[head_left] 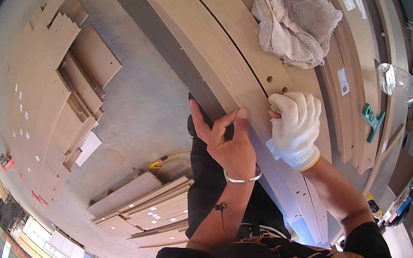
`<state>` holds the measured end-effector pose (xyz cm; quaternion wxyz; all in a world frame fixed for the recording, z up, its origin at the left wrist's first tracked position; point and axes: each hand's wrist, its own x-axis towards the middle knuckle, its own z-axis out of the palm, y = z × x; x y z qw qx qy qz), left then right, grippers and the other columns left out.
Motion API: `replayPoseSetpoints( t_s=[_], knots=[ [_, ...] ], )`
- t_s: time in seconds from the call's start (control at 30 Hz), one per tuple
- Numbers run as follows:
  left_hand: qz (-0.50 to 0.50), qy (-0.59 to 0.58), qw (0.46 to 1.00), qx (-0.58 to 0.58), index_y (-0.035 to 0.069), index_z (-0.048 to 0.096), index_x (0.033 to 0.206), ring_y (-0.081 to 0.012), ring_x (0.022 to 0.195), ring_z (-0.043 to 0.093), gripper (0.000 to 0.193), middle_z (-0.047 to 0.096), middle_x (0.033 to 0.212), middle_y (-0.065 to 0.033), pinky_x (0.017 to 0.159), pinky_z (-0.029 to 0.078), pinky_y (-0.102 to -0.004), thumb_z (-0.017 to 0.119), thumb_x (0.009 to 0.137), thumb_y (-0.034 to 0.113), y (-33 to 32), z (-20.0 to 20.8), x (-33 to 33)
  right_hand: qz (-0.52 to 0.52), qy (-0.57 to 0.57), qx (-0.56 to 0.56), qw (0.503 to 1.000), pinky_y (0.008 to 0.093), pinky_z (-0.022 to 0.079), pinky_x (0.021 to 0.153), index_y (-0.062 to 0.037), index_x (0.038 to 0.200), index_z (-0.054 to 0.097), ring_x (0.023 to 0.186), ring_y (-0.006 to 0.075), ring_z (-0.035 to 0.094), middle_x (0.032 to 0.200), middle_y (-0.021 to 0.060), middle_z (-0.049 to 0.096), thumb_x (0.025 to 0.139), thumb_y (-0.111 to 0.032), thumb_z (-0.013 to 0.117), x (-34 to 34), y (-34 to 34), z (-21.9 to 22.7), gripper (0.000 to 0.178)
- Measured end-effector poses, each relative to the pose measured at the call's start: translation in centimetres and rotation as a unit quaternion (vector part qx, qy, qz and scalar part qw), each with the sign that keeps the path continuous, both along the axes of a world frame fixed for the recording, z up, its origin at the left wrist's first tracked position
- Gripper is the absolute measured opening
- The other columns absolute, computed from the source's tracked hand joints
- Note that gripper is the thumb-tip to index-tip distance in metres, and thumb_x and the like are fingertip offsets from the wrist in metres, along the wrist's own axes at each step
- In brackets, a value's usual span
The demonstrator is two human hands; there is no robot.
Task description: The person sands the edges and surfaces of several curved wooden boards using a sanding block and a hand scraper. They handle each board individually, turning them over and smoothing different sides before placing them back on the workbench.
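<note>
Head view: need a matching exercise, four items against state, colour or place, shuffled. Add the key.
Column one
1. Left hand
2. Right hand
3. Rag
4. Clamp-like tool

Column two
A. Crumpled, on the boards
B. Wearing a white knitted glove
C. Green, to the right of both hands
D. Bare, with a silvery bangle at the wrist

Pairs: 1-D, 2-B, 3-A, 4-C
</note>
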<state>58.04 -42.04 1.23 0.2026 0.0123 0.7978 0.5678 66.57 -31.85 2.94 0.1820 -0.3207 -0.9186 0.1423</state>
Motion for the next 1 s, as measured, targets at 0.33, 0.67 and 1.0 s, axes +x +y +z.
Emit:
replayPoseSetpoints(
  t_s=[0.33,0.67,1.0],
  knots=[
    [0.028,0.055,0.998,-0.024,0.0,0.082,0.091,-0.0328,0.16,0.041,0.011,0.041,0.173,-0.0255,0.123,0.036,-0.0417,0.087,0.087,0.009,4.7,-0.1,-7.4,-0.011,-0.007,0.023,1.0,0.0461,0.043,0.084,-0.0106,0.117,0.063,0.088,0.0304,0.06,0.1,0.0069,0.061,0.074,0.006,0.071,-0.7,-0.5,0.1,0.047],
    [0.029,0.03,0.996,0.083,0.002,0.082,0.092,-0.0307,0.164,0.037,0.012,0.045,0.169,-0.0302,0.129,0.03,-0.0438,0.089,0.083,0.006,13.3,-2.2,-24.2,0.009,-0.015,0.024,1.0,0.0469,0.044,0.084,-0.0109,0.116,0.062,0.087,0.0307,0.059,0.099,0.0071,0.06,0.075,0.007,0.069,-0.7,-0.3,0.0,0.046],
    [-0.035,0.079,0.996,0.013,0.004,0.08,0.09,-0.0379,0.166,0.032,0.009,0.052,0.162,-0.031,0.13,0.028,-0.0464,0.088,0.087,0.007,6.0,-0.8,-12.0,0.018,-0.031,0.019,0.999,0.0489,0.045,0.086,-0.0105,0.122,0.063,0.09,0.0319,0.059,0.102,0.0078,0.059,0.074,-0.001,0.074,-0.5,-0.3,-0.1,0.05]
  ],
)
